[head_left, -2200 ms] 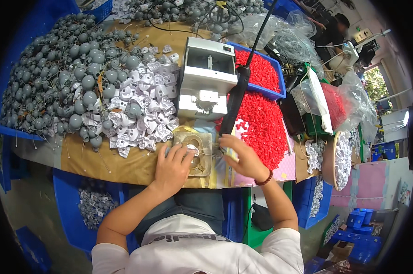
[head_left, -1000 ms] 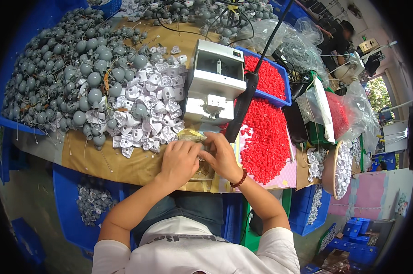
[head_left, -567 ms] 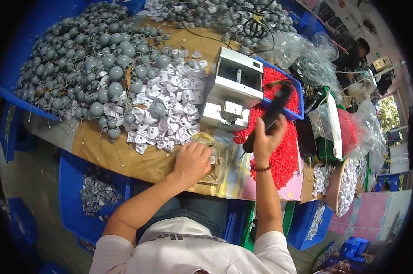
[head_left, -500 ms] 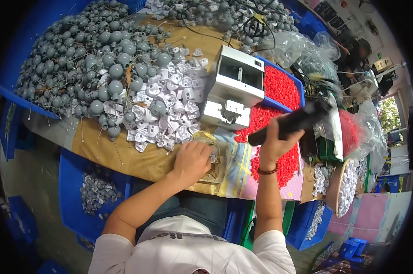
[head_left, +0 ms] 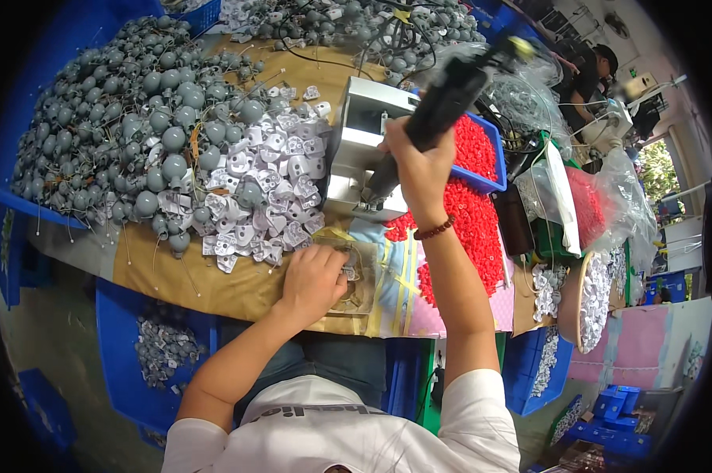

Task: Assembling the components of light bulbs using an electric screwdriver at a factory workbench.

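My right hand (head_left: 423, 169) grips a black electric screwdriver (head_left: 442, 98), held at a slant with its lower end over the front of a white screw feeder (head_left: 365, 162). My left hand (head_left: 315, 280) rests on a clear fixture block (head_left: 364, 303) at the table's near edge. Its curled fingers hold a small white plastic part (head_left: 349, 273) at the block, mostly hidden by the hand. Left of the feeder lies a pile of white plastic parts (head_left: 273, 193). Small red plastic pieces (head_left: 470, 236) spread to the right, beneath and beside my right forearm.
A large heap of grey round pieces with wires (head_left: 147, 118) covers the left. A blue tray (head_left: 494, 186) holds more red pieces. Cables and plastic bags (head_left: 521, 102) crowd the back right. A blue bin (head_left: 115, 339) stands below the table. Another person (head_left: 588, 83) is far right.
My right hand has swung the screwdriver leftward, from above the red pieces to the screw feeder. My left hand stays at the fixture block. The whole view has shifted slightly.
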Motion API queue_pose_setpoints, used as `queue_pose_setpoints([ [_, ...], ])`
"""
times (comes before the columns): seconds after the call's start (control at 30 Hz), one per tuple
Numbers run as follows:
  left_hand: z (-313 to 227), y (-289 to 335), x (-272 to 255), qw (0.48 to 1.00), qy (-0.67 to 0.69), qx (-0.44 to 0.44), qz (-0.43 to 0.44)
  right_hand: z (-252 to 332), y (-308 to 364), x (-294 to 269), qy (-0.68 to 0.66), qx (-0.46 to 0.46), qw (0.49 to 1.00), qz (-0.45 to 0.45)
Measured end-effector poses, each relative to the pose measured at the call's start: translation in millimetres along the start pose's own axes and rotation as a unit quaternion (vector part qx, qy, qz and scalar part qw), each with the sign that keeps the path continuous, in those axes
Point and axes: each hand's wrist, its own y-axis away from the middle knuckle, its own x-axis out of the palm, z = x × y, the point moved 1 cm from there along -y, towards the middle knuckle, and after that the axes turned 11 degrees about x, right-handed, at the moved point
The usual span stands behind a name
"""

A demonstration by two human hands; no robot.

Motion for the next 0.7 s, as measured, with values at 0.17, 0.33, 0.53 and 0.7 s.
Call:
queue_pose_setpoints([
  [0.17, 3.3, 1.4, -0.3, 1.000, 0.011, 0.001, -0.016, 6.5, 29.0, 4.5, -0.001, 0.079, 0.996, 0.035],
  [0.33, 3.3, 3.2, -1.4, 1.000, 0.017, 0.004, -0.023, 8.1, 88.3, -2.1, -0.019, 0.098, 0.993, 0.063],
  [0.53, -0.3, -0.6, 0.5, 1.000, 0.012, -0.012, -0.010, -1.2, 109.3, -8.7, -0.030, 0.049, 0.994, 0.088],
  [0.7, 1.7, 1.7, 1.1, 0.999, 0.016, -0.015, -0.040, -9.8, 117.0, -10.1, 0.001, 0.043, 0.994, 0.101],
])
